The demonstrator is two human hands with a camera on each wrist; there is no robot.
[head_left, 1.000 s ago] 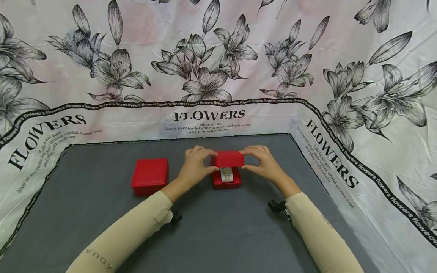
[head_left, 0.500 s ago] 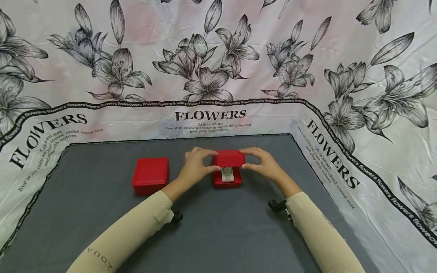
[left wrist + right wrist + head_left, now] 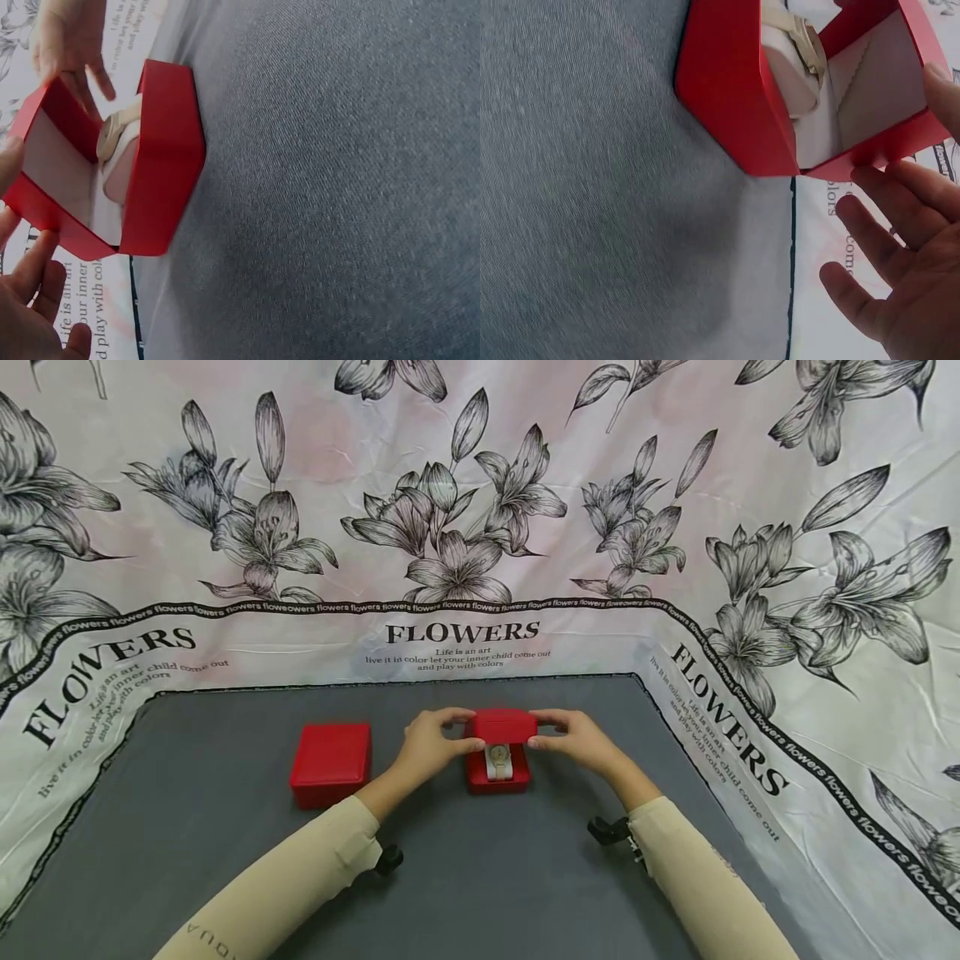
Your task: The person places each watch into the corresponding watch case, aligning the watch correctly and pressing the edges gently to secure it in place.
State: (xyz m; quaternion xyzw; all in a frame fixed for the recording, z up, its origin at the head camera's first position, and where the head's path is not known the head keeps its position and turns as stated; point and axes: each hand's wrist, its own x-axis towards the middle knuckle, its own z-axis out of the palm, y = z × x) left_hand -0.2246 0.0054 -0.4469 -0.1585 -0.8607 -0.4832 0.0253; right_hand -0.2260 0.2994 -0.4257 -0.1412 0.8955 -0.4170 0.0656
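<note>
A red watch box (image 3: 498,782) stands on the grey cloth with its lid (image 3: 506,727) raised partway on the far-side hinge. Inside, a watch (image 3: 498,760) with a pale strap is wrapped round a white cushion (image 3: 120,176). My left hand (image 3: 431,747) pinches the lid's left side between thumb and fingers. On the lid's right side, my right hand (image 3: 581,743) pinches in the same way. The right wrist view shows the lid's white lining (image 3: 881,82) and the watch beneath it. In that view the lower fingers (image 3: 859,300) of my right hand are spread away from the lid.
To the left, beside my left forearm, a second red box (image 3: 331,764) sits closed. Grey cloth (image 3: 495,877) covers the working area. A floral printed border (image 3: 457,635) with lettering runs behind and along both sides.
The whole scene sits lower in the head view, as the camera has tilted up slightly. Both hands still hold the lid, and its angle looks nearly the same.
</note>
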